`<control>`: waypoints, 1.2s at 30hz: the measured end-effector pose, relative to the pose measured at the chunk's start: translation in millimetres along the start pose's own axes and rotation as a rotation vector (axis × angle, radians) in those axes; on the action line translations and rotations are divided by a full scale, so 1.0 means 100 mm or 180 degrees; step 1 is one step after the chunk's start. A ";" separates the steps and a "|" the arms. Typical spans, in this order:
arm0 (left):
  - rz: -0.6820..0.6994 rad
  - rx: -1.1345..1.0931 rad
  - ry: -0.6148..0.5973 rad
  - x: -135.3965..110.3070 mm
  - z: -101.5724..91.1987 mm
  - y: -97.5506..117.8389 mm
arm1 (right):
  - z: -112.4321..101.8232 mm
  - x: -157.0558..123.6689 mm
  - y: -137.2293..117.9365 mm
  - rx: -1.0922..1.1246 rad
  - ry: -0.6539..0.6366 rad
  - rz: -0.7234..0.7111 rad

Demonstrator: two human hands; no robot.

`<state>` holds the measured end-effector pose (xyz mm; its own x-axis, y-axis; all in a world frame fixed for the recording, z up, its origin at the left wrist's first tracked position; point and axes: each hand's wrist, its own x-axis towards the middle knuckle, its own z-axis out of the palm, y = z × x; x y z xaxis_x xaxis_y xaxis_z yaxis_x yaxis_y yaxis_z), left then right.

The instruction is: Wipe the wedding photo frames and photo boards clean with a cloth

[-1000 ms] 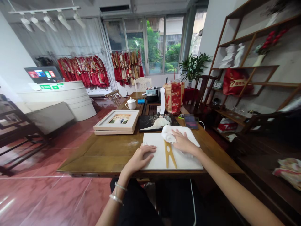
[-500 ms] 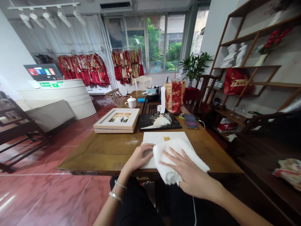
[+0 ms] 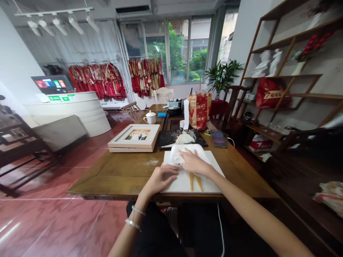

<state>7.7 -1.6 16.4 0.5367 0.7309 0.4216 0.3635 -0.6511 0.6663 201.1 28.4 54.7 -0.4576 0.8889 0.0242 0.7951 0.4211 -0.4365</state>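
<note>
A flat white board [image 3: 177, 185] lies at the table's near edge, bearing a yellow picture [image 3: 192, 181] whose two leg-like strips show; its upper part is covered. Over the far part of the board is a bunched white cloth [image 3: 175, 151]. My right hand [image 3: 195, 162] presses on this cloth, its fingers partly sunk in the folds. My left hand [image 3: 160, 178] rests at the board's left edge, fingers loosely bent and apart, holding nothing.
Behind the board lies a dark picture panel [image 3: 166, 139]. Stacked frames [image 3: 118, 145] stand left of it, near a white lidded cup [image 3: 150, 117]. To the right are a phone [image 3: 218, 138] and a paper bag [image 3: 199, 110]. A white cable [image 3: 221, 228] hangs below the table.
My right hand has moved the cloth away from me, from the board's near right to its far part. The yellow strips now show. My left hand stays at the left edge.
</note>
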 end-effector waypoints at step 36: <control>-0.0061 0.0612 -0.0057 -0.04 -0.01 -0.01 | -0.13 -1.68 0.50 0.0878 0.0226 0.0183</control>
<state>5.1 -3.7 14.8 0.5410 0.7410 0.3977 0.5116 -0.6653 0.5437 322.7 -97.6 40.5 -0.3781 0.9244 0.0508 0.6761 0.3132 -0.6669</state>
